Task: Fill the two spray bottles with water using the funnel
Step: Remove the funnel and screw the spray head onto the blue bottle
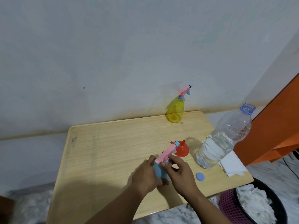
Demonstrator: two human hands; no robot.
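Observation:
A blue spray bottle (45, 169) with a pink trigger head (166, 153) stands near the front of the wooden table (113, 143). My left hand (145, 175) grips its body. My right hand (179, 172) pinches the collar under the pink head. A red funnel (182, 150) lies upside down just behind the bottle. A yellow spray bottle (175, 110) with a pink head stands at the back edge by the wall. A large clear water bottle (223, 139), uncapped and partly full, stands at the right. Its blue cap (200, 176) lies on the table.
White paper sheets (231, 164) lie under and beside the water bottle at the table's right edge. A black bin (275, 199) with crumpled white paper and a purple basket (226, 204) sit on the floor at lower right. An orange panel (275, 126) stands right.

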